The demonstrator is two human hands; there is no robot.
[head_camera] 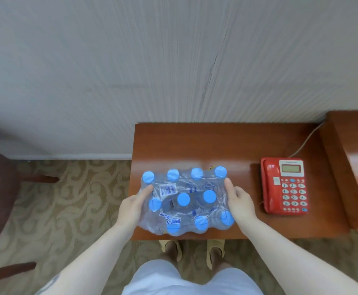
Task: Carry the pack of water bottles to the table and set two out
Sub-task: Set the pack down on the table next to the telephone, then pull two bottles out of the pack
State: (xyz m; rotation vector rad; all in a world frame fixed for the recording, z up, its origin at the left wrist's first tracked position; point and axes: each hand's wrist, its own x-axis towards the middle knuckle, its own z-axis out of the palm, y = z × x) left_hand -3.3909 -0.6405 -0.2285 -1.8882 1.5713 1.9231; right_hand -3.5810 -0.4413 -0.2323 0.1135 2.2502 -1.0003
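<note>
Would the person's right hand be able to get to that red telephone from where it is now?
Probably yes. The right hand grips the right end of the pack of water bottles, and the red telephone lies just beyond on the same table, with bare wood between. It would have to release the pack first.

Shrink-wrapped pack of water bottles (186, 201) with blue caps, upright on the brown table (227, 145), lower centre of frame
</note>
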